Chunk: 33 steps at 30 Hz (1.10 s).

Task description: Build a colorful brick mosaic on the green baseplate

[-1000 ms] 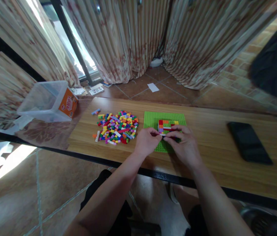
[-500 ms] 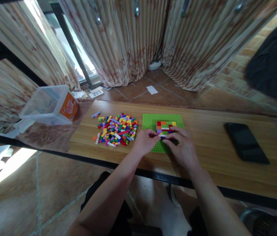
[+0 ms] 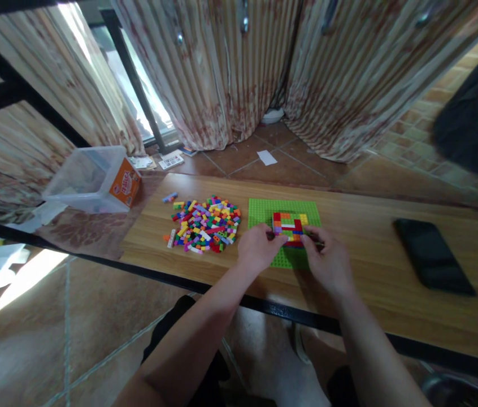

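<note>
A block of many-coloured toy bricks (image 3: 290, 224) stands on a green baseplate (image 3: 260, 208) on the wooden table. My left hand (image 3: 258, 247) grips the near left corner of this brick block, thumb on its front and fingers along its left side. On the opposite side my right hand (image 3: 327, 257) is closed around the near right corner, thumb at the front. Red, orange, yellow, green and white bricks show on top between my hands. Fingers cover the block's lower corners. Left of the baseplate lies a pile of loose toy bricks (image 3: 207, 223).
A black phone (image 3: 434, 255) lies on the table (image 3: 366, 243) at the right. On the floor beyond the table's left end stands a clear plastic bin (image 3: 86, 181) with an orange label. Striped curtains (image 3: 222, 73) hang behind. A dark rail (image 3: 281, 308) edges the table's near side.
My right hand has moved from the block's front and top to its right corner, uncovering more of the top. My left thumb now lies against the front. The camera view has shifted slightly.
</note>
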Each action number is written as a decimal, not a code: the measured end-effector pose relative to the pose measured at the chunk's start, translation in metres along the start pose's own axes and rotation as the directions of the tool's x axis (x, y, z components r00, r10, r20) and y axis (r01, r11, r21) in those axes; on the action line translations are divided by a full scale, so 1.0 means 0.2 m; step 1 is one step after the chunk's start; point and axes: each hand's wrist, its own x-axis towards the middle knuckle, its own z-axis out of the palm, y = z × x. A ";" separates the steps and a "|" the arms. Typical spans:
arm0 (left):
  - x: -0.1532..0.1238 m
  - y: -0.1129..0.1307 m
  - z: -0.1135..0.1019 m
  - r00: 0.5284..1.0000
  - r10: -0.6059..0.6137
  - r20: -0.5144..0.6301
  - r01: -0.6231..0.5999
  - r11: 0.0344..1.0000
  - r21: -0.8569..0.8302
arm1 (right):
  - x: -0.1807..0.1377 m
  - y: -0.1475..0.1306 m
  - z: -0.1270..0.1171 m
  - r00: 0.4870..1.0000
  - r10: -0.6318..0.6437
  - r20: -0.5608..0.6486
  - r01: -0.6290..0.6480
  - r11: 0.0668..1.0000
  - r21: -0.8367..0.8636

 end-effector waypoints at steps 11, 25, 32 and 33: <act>0.03 -0.02 0.01 0.998 -0.016 0.069 0.012 0.998 0.062 | -0.08 0.01 -0.01 0.999 0.033 0.021 -0.027 0.966 -0.259; 0.04 -0.31 -0.51 0.975 0.213 -0.055 -0.196 0.954 0.229 | -0.03 -0.05 -0.03 0.994 0.064 -0.091 -0.084 0.967 -0.239; 0.02 -0.33 -0.50 0.992 0.101 -0.080 -0.053 0.886 0.461 | -0.03 -0.05 -0.01 0.993 0.054 -0.106 -0.075 0.976 -0.205; 0.03 -0.34 -0.49 0.990 0.114 -0.081 -0.064 0.884 0.464 | -0.03 -0.05 -0.01 0.992 0.051 -0.112 -0.072 0.978 -0.193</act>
